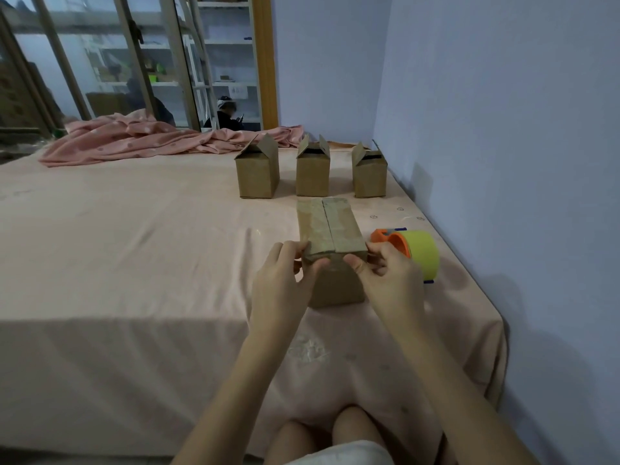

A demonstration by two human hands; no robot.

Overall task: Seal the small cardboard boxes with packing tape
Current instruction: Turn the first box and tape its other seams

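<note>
A small cardboard box (330,229) stands on the bed in front of me, its top flaps closed and glossy with tape along the seam. My left hand (285,280) grips its near left corner, thumb on the front face. My right hand (389,280) grips the near right corner, thumb pressing the tape end on the front. A yellow tape roll in an orange dispenser (411,251) lies just right of the box, behind my right hand. Three more small boxes (257,174), (312,176), (370,176) stand in a row further back, flaps up.
The bed is covered by a pink sheet (134,246); its right edge runs close along a blue wall (503,129). A crumpled pink blanket (141,139) lies at the far side below a window. My knees (335,431) are at the bed's near edge.
</note>
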